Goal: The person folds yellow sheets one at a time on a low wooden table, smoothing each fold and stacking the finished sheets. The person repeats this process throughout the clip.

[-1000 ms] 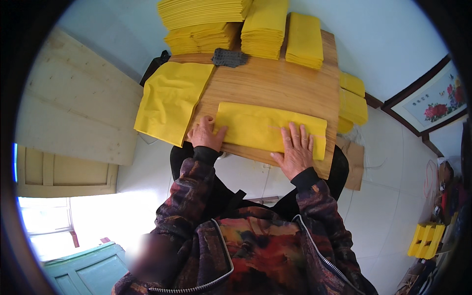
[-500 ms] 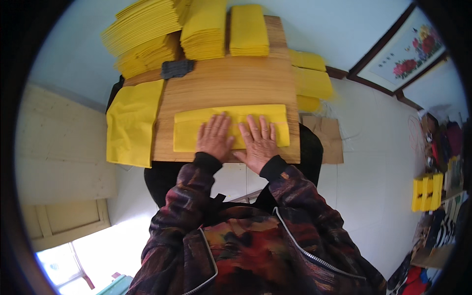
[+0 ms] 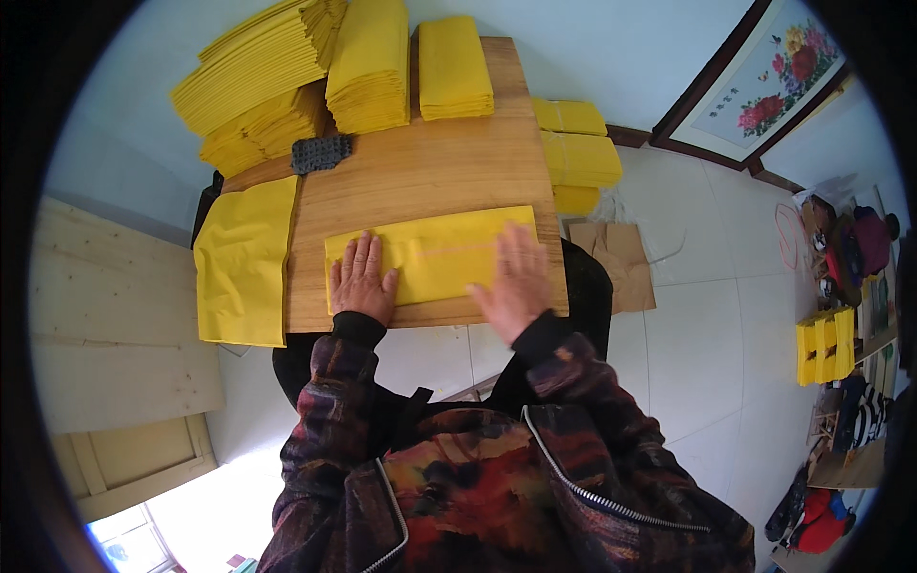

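A folded yellow fabric piece [image 3: 439,263] lies lengthwise near the front edge of the wooden table [image 3: 420,181], with a faint reddish line along its middle. My left hand [image 3: 363,279] rests flat on its left end, fingers stretched out. Over its right end is my right hand [image 3: 516,277], open and a little blurred by motion; whether it presses on the fabric I cannot tell. To the left, a flat yellow fabric piece [image 3: 244,263] hangs partly over the table's left edge. A dark grey textured cloth [image 3: 322,154] lies behind my left hand.
Along the table's back stand stacks of folded yellow fabric [image 3: 368,72], with a smaller stack [image 3: 456,72] beside them. Tied yellow bundles [image 3: 583,158] sit past the right edge, near brown paper [image 3: 616,267] on the floor. A pale wooden board [image 3: 124,315] stands at the left.
My hands have moved apart, the left one to the fabric's left end and the right one toward its right end. The whole view has shifted slightly.
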